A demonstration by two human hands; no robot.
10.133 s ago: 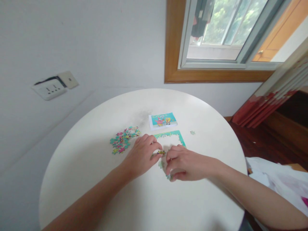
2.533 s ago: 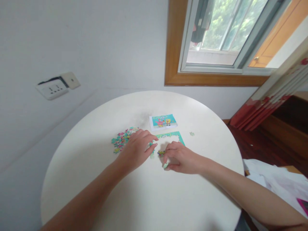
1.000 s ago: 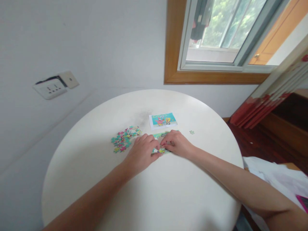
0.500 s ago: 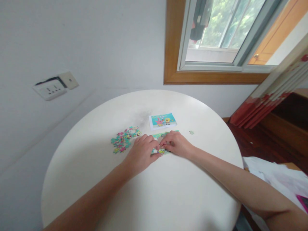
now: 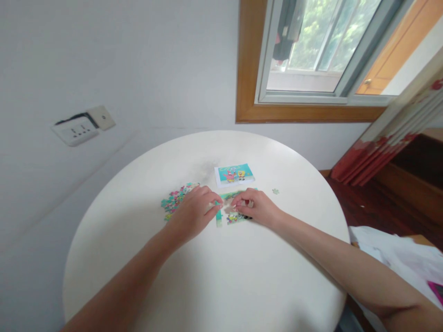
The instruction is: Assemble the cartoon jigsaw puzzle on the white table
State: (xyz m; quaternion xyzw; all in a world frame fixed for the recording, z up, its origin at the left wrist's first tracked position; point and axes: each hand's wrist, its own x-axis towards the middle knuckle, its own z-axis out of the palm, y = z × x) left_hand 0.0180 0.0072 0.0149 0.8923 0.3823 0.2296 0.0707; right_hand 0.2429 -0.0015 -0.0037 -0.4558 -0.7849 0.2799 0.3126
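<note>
A partly assembled jigsaw puzzle [image 5: 231, 195] lies on the white round table, with a teal strip [image 5: 218, 219] along its left side and a colourful lower section [image 5: 237, 217]. Bare tabletop shows inside it. My left hand [image 5: 198, 208] is at its left edge, thumb and index finger nearly together; whatever is between them is too small to make out. Over the right half, my right hand [image 5: 255, 205] pinches a small pale puzzle piece and covers part of the puzzle. A heap of loose puzzle pieces [image 5: 173, 199] sits left, partly hidden behind my left hand.
A reference picture card [image 5: 234, 175] with two cartoon figures lies beyond the puzzle. One pale green piece [image 5: 275, 191] rests alone to the right. The table [image 5: 214, 286] stands by a wall with a socket [image 5: 76, 131] and a window. White cloth [image 5: 398, 253] is at right.
My left hand has moved left, away from the right hand, uncovering the teal strip and the gap inside the puzzle. My right hand has stayed almost in place.
</note>
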